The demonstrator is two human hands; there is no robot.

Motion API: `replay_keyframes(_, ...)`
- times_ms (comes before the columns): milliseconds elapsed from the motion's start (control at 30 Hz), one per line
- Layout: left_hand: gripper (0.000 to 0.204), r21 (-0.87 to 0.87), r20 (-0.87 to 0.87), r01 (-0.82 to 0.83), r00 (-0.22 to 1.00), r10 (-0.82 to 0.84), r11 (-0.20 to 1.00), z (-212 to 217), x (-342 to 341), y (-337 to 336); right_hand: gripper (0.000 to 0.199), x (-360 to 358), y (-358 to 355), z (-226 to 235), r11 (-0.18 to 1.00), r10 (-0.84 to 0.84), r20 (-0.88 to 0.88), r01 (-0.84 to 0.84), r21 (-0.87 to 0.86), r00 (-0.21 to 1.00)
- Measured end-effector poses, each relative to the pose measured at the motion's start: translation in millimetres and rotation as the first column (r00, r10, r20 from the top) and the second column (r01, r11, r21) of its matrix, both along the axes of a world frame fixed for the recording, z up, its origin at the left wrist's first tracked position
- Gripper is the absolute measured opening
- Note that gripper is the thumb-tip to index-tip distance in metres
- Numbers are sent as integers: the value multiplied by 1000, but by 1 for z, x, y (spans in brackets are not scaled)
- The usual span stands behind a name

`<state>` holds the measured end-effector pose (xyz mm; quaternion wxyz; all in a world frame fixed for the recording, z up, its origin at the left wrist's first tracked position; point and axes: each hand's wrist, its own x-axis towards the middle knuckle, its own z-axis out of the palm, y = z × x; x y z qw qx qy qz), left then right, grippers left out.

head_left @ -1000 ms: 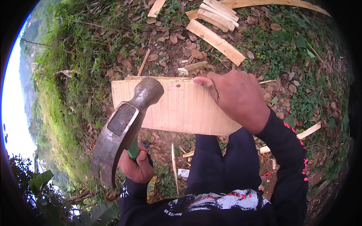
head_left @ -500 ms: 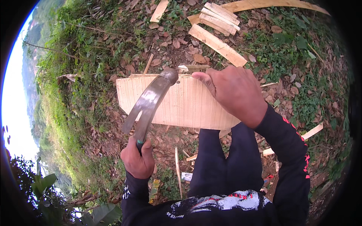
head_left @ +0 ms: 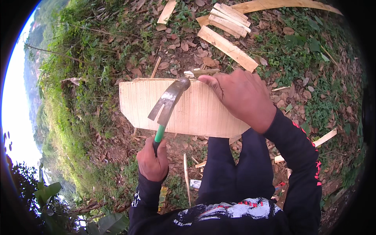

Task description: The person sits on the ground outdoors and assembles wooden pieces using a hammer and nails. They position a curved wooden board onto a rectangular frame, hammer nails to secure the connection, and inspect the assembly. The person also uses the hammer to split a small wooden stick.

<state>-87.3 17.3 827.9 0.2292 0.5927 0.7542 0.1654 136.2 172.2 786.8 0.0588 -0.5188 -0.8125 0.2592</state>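
Observation:
My left hand (head_left: 152, 160) is closed around the dark grip of a claw hammer (head_left: 171, 102) with a green band on its handle. The hammer's head lies over the far edge of a pale, cut wooden board (head_left: 184, 107), with its claw pointing back toward me. My right hand (head_left: 246, 98) grips the far right part of that board, thumb stretched along the top edge and fingers wrapped over the far side, out of sight. Whether a nail sits beneath the hammer face is hidden. A rough wood piece (head_left: 205, 72) shows just beyond the board's far edge.
On the leafy ground ahead lie a stack of short wood strips (head_left: 229, 19), a longer plank (head_left: 228, 47) and a curved board (head_left: 282, 4). One more strip (head_left: 167, 11) rests farther left. Wood offcuts (head_left: 186, 176) are scattered near my legs (head_left: 235, 168). Green brush (head_left: 74, 117) grows on the left.
My left hand and the hammer have shifted right and slightly down, showing more of the green handle. The right hand stays on the board, which has barely moved.

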Motion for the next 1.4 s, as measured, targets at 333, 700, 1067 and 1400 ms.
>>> replay_keyframes(333, 22, 76, -92, 89, 992, -82, 993, 18, -10, 2, 56, -12, 9, -3, 994, -2, -65, -5, -114, 998)
replay_keyframes(700, 25, 113, 15, -101, 995, 100, 989, 26, -7, 6, 61, -15, 19, -11, 998, -58, -71, 58, -2, 996)
replay_keyframes(1067, 21, -136, -122, 90, 987, -107, 987, 14, -9, 36, 58, -21, 33, -12, 988, -41, -1, 41, 150, 999)
replay_keyframes(1400, 25, 0, -71, 14, 997, -14, 1000, 31, -12, 48, 56, -23, 44, -7, 995, -91, -21, 90, -33, 996)
